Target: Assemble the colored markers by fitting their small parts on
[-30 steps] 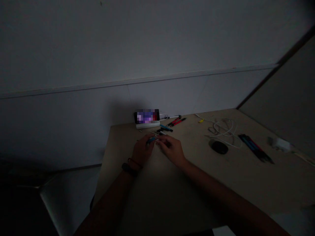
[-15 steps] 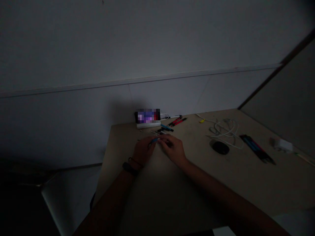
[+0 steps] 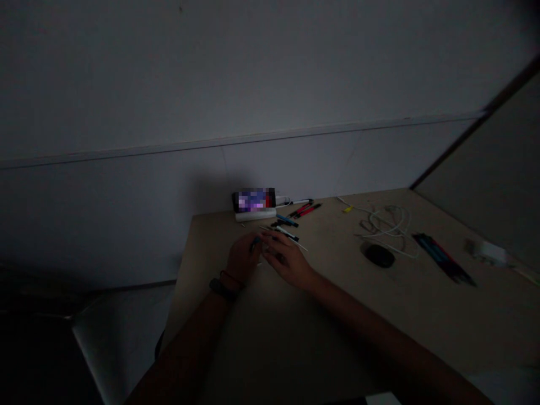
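Over the near side of a loose group of pens, my two hands meet at the fingertips. My left hand (image 3: 243, 257), with a dark band at its wrist, is closed around a small blue pen part (image 3: 255, 242). The fingers of my right hand (image 3: 292, 263) are bent together against the left fingertips; what they pinch is too dark and small to make out. Just beyond the right fingers lie a white pen piece (image 3: 287, 232) with a black end, a blue pen piece (image 3: 287, 220) and some small black parts.
A lit phone (image 3: 253, 199), its screen blurred, leans on a white stand (image 3: 255, 215) by the wall. Red pens (image 3: 307, 211) lie right of it. Farther right are a coiled white cable (image 3: 386, 222), a black mouse (image 3: 379, 255), a pack of pens (image 3: 442, 259) and a white adapter (image 3: 493, 253).
My right hand has shifted slightly left and closer to the left one. The blue part has tilted in my left hand. The white piece beyond my right fingers now shows more fully.
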{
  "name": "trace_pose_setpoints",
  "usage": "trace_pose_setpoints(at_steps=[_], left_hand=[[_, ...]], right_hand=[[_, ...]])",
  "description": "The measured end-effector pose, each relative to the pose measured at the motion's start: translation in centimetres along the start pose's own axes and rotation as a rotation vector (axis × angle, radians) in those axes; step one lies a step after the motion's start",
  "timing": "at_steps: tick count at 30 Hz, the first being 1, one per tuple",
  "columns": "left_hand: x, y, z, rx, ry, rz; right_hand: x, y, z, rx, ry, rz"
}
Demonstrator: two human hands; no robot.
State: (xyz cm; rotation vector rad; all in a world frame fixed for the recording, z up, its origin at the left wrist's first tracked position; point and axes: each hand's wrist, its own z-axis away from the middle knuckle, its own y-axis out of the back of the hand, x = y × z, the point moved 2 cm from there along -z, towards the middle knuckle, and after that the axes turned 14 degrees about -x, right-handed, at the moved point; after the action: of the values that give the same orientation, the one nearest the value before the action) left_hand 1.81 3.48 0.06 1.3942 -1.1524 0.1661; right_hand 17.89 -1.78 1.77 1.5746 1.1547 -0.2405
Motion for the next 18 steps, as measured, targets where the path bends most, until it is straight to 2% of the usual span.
trace_pose_setpoints(at_steps=[2, 4, 8, 10, 12, 18], left_hand=[[0.2, 0.3, 0.0, 0.012, -0.015, 0.039], [0.3, 0.9, 0.0, 0.072, -0.004, 0.086], [-0.6, 2.6, 0.0, 0.265, 0.135, 0.095], [-1.3, 3.3, -0.1, 0.313, 0.191, 0.048], [-2.0, 3.8, -0.2, 0.298, 0.213, -0.019], [-3.4, 4.8, -0.4, 0.205, 0.167, -0.186]], right_hand=[[0.0, 0.0, 0.0, 0.022, 0.001, 0.007], [-0.1, 0.3, 0.0, 0.076, -0.026, 0.004], [-0.2, 0.8, -0.1, 0.130, -0.065, -0.011], [-0.3, 0.8, -0.1, 0.120, -0.053, -0.016], [-0.4, 0.8, -0.2, 0.104, -0.040, -0.016], [-0.3, 0.8, -0.2, 0.076, -0.044, -0.011]])
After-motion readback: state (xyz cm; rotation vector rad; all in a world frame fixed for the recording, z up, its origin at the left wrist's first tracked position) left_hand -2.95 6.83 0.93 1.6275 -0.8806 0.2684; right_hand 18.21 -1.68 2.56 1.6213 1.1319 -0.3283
